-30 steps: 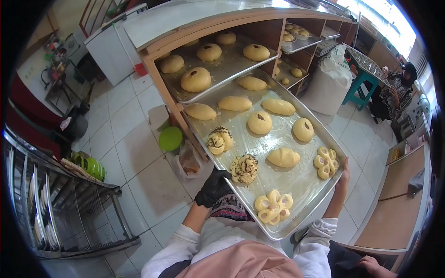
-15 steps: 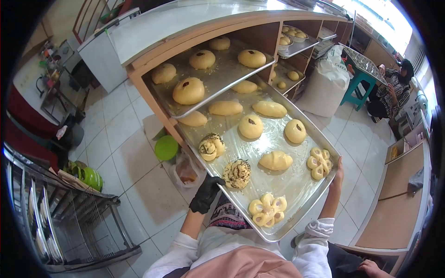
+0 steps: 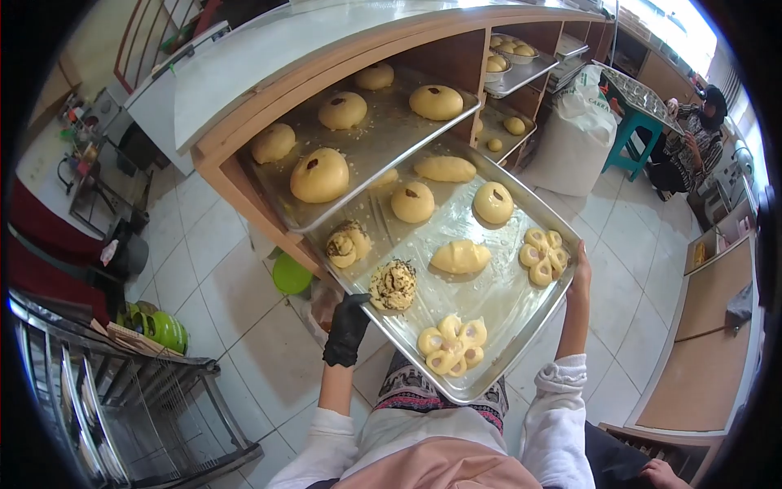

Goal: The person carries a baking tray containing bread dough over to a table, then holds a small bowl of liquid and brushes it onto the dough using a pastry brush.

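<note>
A metal baking tray (image 3: 521,326) sits partly inside the wooden cabinet (image 3: 213,169), below another tray. My left hand (image 3: 347,328), in a black glove, grips its left edge beside a dough bun with dark sprinkles (image 3: 393,285). My bare right hand (image 3: 580,277) is closed on the right edge, near a flower-shaped dough (image 3: 544,256). Another flower-shaped dough (image 3: 452,345) lies at the near corner. Round buns (image 3: 413,202), a ridged roll (image 3: 460,257) and an oval piece (image 3: 445,169) rest farther in. The tray's far end is hidden under the upper tray.
The upper tray (image 3: 383,175) carries several round buns. To the right stand a white sack (image 3: 570,143), a teal stool (image 3: 631,143) and a seated person (image 3: 696,143). A metal rack (image 3: 155,407) is at lower left, and a green container (image 3: 291,275) stands by the cabinet.
The lower tray has slid farther into the cabinet, and more of its far dough pieces are covered by the upper tray. Both my hands moved forward with it, still gripping its edges.
</note>
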Action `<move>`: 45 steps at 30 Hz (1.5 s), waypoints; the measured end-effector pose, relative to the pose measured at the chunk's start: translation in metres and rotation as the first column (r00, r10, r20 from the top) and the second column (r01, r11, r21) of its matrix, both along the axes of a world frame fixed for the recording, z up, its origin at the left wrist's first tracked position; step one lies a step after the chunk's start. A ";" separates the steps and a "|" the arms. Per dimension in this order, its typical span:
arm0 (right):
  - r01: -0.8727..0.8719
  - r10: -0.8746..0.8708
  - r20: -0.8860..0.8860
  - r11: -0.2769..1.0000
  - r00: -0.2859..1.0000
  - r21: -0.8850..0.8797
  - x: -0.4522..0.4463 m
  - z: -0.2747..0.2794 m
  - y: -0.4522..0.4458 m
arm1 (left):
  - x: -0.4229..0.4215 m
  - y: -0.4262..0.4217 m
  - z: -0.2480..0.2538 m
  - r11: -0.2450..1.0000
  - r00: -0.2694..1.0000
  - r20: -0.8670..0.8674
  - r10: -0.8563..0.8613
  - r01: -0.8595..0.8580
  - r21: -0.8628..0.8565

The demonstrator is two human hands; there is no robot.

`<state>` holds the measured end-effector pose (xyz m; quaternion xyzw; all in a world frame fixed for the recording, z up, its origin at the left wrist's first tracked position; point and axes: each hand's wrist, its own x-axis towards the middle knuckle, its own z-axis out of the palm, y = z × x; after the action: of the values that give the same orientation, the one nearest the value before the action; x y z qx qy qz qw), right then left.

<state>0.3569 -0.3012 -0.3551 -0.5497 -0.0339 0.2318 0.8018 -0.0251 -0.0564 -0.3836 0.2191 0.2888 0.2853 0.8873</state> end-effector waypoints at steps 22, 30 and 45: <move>0.148 -0.142 0.107 0.988 0.984 -0.050 0.012 -0.039 0.015 | -0.005 -0.169 -0.018 0.983 0.972 0.235 0.028 0.016 -0.184; 0.160 -0.157 0.107 0.987 0.982 -0.020 -0.005 -0.024 0.022 | 0.002 -0.209 -0.017 0.980 0.977 0.203 0.064 -0.022 -0.200; 0.208 -0.203 0.291 0.978 0.935 0.015 0.003 -0.042 0.042 | 0.013 -0.209 -0.029 0.986 0.902 0.406 0.145 -0.097 -0.135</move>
<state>0.3600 -0.2592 -0.3967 -0.5849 -0.0919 0.0640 0.8034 -0.0122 -0.2656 -0.4128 0.0852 0.1225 0.3631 0.9197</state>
